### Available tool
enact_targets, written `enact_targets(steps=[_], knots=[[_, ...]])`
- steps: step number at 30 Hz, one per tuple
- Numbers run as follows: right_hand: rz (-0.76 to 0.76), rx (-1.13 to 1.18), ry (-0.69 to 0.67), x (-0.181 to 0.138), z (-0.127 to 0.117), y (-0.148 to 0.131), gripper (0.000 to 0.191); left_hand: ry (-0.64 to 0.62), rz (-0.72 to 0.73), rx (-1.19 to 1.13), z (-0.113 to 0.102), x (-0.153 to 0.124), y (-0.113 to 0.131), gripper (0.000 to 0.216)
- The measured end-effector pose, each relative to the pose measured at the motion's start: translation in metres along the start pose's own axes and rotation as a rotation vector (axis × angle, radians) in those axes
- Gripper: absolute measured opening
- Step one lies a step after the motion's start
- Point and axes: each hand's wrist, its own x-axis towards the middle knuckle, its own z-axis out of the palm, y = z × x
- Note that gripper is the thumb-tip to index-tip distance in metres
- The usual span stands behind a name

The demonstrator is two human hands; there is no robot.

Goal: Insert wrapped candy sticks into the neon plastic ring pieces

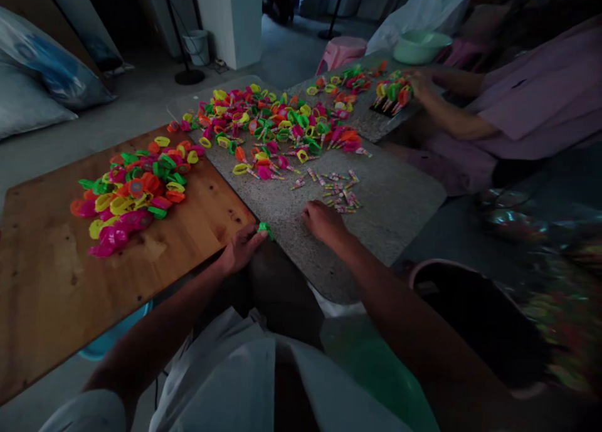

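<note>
My left hand is closed on a small green plastic toy watch at the corner of the wooden board, thumb and fingers pinching it. My right hand rests low over the grey stone-patterned tabletop, its fingers curled; whether something is between them is hidden. Just beyond it lie several small, thin wrapped sticks with patterned wrappers. To the left, a heap of loose toy watches in green, yellow, orange and pink covers part of the wooden board. Farther back, a bigger pile has sticks attached to many pieces.
Across at the right, a co-worker's hand handles a bunch of the colourful pieces at a dark tray. A pale green basin and a pink stool stand behind. A dark tub sits at my right.
</note>
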Motion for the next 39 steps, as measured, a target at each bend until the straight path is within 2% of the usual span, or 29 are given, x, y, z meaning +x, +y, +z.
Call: enact_targets(steps=[4, 8, 11, 15, 19, 22, 26, 32, 39], knots=[[-0.009, 0.022, 0.025, -0.016, 0.003, -0.005, 0.028, -0.165, -0.249, -0.305, 0.010, -0.002, -0.010, 0.060], [-0.017, 0.057, 0.076, -0.026, 0.008, -0.002, 0.026, -0.221, -0.340, -0.473, 0.015, 0.001, -0.019, 0.056], [0.005, 0.113, 0.099, -0.033, 0.011, 0.002, 0.022, -0.201, -0.367, -0.513, 0.016, 0.003, -0.022, 0.050], [0.062, 0.164, 0.102, -0.041, 0.012, 0.003, 0.016, -0.076, -0.430, -0.477, 0.019, 0.008, -0.023, 0.039], [0.243, 0.186, 0.097, -0.041, 0.013, 0.001, 0.032, -0.029, -0.472, -0.364, 0.022, 0.014, -0.023, 0.029], [0.264, 0.175, 0.093, -0.037, 0.014, 0.001, 0.034, -0.059, -0.503, -0.322, 0.021, 0.017, -0.021, 0.028], [0.203, 0.150, 0.079, -0.036, 0.014, -0.001, 0.028, -0.101, -0.500, -0.314, 0.017, 0.017, -0.015, 0.035], [-0.069, 0.271, 0.136, -0.042, 0.019, -0.013, 0.024, -0.114, -0.555, -0.315, 0.011, 0.017, -0.009, 0.049], [-0.224, 0.524, 0.153, -0.049, 0.034, -0.035, 0.028, 0.018, -0.638, -0.488, 0.014, 0.012, -0.013, 0.031]])
